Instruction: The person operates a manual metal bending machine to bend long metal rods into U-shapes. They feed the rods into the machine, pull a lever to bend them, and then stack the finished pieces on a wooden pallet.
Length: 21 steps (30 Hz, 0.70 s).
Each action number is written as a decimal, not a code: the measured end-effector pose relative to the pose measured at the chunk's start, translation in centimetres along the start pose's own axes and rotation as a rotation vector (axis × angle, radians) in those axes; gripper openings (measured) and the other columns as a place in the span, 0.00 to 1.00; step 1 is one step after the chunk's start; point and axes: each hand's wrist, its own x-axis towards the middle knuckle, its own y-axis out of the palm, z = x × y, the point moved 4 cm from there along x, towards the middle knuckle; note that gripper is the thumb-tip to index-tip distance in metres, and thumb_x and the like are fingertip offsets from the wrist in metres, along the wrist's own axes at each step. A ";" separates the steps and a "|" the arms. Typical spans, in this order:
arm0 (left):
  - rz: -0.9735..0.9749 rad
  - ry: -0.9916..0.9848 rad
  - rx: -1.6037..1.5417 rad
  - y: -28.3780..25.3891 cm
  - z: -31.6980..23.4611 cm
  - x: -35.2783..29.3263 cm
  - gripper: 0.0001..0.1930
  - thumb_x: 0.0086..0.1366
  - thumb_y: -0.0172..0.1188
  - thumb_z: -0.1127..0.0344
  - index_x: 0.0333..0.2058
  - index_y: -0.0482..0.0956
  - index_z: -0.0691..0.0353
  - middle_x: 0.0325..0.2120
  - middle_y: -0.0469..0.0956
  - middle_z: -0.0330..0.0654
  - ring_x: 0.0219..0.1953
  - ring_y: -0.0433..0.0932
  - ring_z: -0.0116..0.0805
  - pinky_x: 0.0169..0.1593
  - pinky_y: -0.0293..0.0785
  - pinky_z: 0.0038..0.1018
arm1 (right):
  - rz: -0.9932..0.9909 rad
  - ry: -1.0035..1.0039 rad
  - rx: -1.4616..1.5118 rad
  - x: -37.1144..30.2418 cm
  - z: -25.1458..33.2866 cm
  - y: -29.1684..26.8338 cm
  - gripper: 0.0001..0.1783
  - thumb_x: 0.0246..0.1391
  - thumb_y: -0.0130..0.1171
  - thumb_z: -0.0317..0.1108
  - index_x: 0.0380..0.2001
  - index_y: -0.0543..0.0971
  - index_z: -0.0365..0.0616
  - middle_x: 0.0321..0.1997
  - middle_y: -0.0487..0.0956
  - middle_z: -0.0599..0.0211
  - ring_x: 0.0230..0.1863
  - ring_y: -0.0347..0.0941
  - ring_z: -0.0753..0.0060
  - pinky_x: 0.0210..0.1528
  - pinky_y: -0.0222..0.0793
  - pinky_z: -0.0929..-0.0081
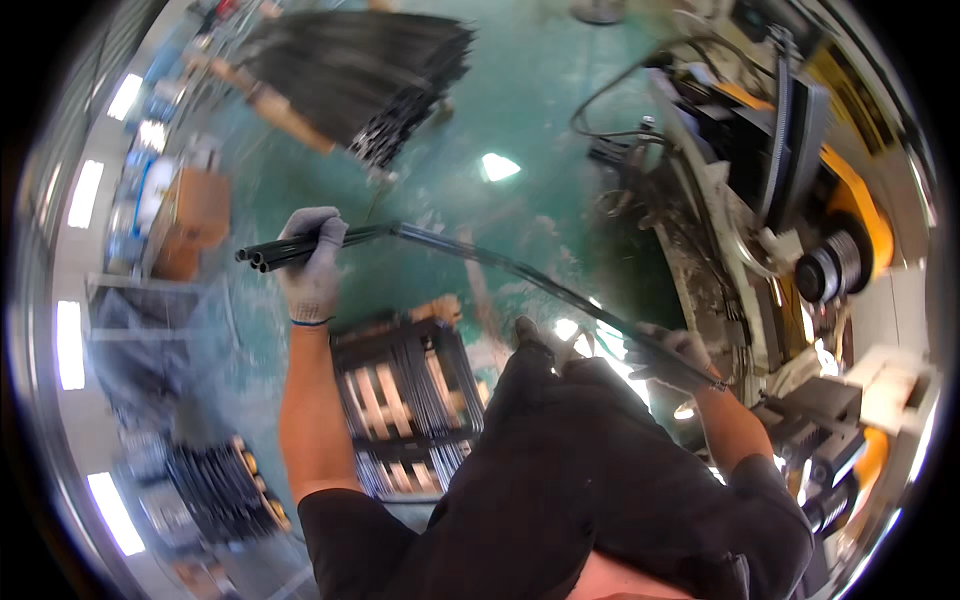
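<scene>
A small bundle of long black tubes (510, 267) stretches across in front of my body and shows a bend near its left part. My left hand (314, 265), in a pale knit glove, is closed around the bundle close to its left end, where several open, hollow tube ends stick out past the fist. Lower and nearer my right hip, my right hand (680, 358), also gloved, grips the tubes close to their other end. Some blur covers that hand, and its fingers are partly hidden by the tubes.
Far left, a large stack of black tubes (350, 75) lies above the green floor. A wooden pallet with black frames (405, 400) sits left of my legs. Machinery with a yellow arm (862, 215) lines the right side. Cardboard boxes (197, 212) and more black frames (222, 490) stand left.
</scene>
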 end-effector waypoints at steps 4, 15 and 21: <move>-0.052 0.104 0.196 -4.4 -1.8 -6.5 0.04 0.59 0.61 0.80 0.33 0.78 0.69 0.27 0.75 0.38 0.31 0.71 0.25 0.38 0.69 0.21 | -0.133 0.248 -0.255 2.8 2.9 6.1 0.19 0.59 0.52 0.36 0.49 0.68 0.34 0.39 0.74 0.55 0.33 0.73 0.71 0.33 0.75 0.70; -0.644 -0.007 0.501 -17.7 -3.9 -27.2 0.07 0.54 0.56 0.83 0.31 0.77 0.66 0.29 0.79 0.47 0.31 0.78 0.39 0.38 0.75 0.31 | -0.006 0.667 -1.284 14.5 -3.4 11.0 0.09 0.62 0.52 0.34 0.30 0.75 0.39 0.17 0.64 0.79 0.14 0.58 0.86 0.13 0.49 0.83; -0.653 0.148 0.694 -20.3 -3.4 -38.5 0.05 0.58 0.56 0.78 0.32 0.74 0.60 0.30 0.76 0.43 0.36 0.79 0.37 0.48 0.80 0.38 | -0.164 0.640 -1.439 23.2 -11.4 18.3 0.12 0.56 0.62 0.37 0.29 0.75 0.39 0.18 0.70 0.70 0.15 0.63 0.77 0.15 0.56 0.74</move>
